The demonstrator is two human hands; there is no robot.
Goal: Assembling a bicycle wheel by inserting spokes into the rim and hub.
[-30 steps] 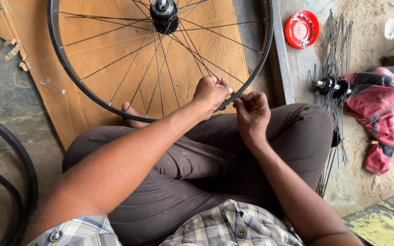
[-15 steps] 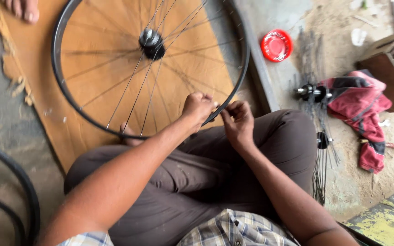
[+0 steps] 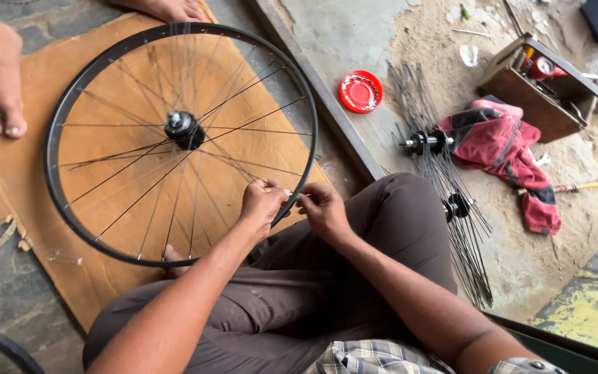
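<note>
Two hands meet at the near edge of a bicycle wheel [image 3: 181, 142] that lies flat on a sheet of brown cardboard [image 3: 105, 277] on the floor, just in front of the person's folded legs. The left hand [image 3: 263, 206] is pinched with its fingertips at the black rim [image 3: 57, 131], seemingly on a spoke end, though the small part is too fine to make out. The right hand [image 3: 323, 209] is curled just beside it, fingers closed on the same spot at the rim.

The wheel looks light for its span, and the rim is stiff enough to grip anywhere along its edge. The thin spokes [image 3: 140, 194] are springy and probably bend if leaned on, so the rim or the hub [image 3: 183, 129] seem the safer places to take hold. A bundle of loose spokes [image 3: 451, 201] with further hubs lies to the right, near a red cloth [image 3: 506, 145], a red lid [image 3: 360, 91] and a wooden box [image 3: 520, 90]. Another person's bare foot [image 3: 1, 90] rests on the cardboard's far corner.
</note>
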